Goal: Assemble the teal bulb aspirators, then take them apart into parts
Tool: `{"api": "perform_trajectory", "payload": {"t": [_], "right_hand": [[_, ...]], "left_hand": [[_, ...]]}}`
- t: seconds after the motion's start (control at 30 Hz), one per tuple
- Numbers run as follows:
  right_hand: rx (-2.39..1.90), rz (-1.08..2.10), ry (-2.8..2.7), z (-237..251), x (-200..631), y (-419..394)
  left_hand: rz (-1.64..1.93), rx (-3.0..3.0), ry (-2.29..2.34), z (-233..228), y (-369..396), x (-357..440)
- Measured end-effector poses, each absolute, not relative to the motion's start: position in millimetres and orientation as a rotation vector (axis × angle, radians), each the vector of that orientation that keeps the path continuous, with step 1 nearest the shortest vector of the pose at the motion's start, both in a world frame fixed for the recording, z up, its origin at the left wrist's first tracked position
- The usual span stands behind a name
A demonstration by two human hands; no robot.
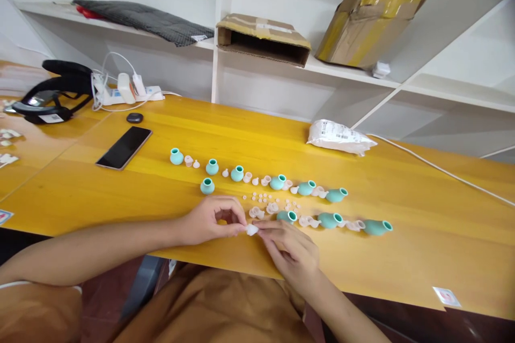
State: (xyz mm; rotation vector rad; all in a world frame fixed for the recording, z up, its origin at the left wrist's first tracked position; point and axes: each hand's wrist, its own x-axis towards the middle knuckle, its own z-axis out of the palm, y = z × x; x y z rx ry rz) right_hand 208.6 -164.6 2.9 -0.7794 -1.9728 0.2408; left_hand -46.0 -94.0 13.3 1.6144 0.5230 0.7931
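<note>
My left hand (217,220) pinches a small white bulb-shaped piece (252,230) between thumb and fingertips, just above the front of the table. The fingertips of my right hand (292,246) close on the same piece from the other side. Right behind my hands stand small turquoise vases (287,217) in two rough rows. Pale pink cups (254,212) and little pointed stoppers (226,172) lie among them. Tiny pale rings (261,196) are scattered between the rows. One turquoise vase (207,186) stands just beyond my left hand.
A phone (124,148), a small black case (134,117), a power strip (153,93) and a black headset (56,91) occupy the left side. A white plastic package (340,136) lies against the back shelf. Cardboard boxes (370,27) sit on the shelf above.
</note>
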Motion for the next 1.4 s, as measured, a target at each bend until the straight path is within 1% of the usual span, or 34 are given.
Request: {"api": "perform_trajectory", "payload": {"t": [0.17,0.47,0.83,1.23,1.4], "right_hand": [[-0.794,0.265,-1.957,5.2,208.4,-165.4],[-0.786,0.32,-1.981,4.5,210.2,-166.9],[-0.826,0.308,-1.976,4.5,210.1,-169.7],[-0.95,0.347,-1.927,0.5,209.9,-172.2],[-0.916,0.323,-1.972,-0.4,210.1,-171.8]], "left_hand": [[0.809,1.723,0.488,14.9,-93.3,-48.3],[0.728,1.649,0.502,15.5,-95.0,-47.6],[0.733,1.677,0.49,13.9,-94.9,-48.4],[0.815,1.852,0.459,17.6,-96.3,-48.4],[0.847,1.864,0.43,16.5,-97.5,-48.6]]}}
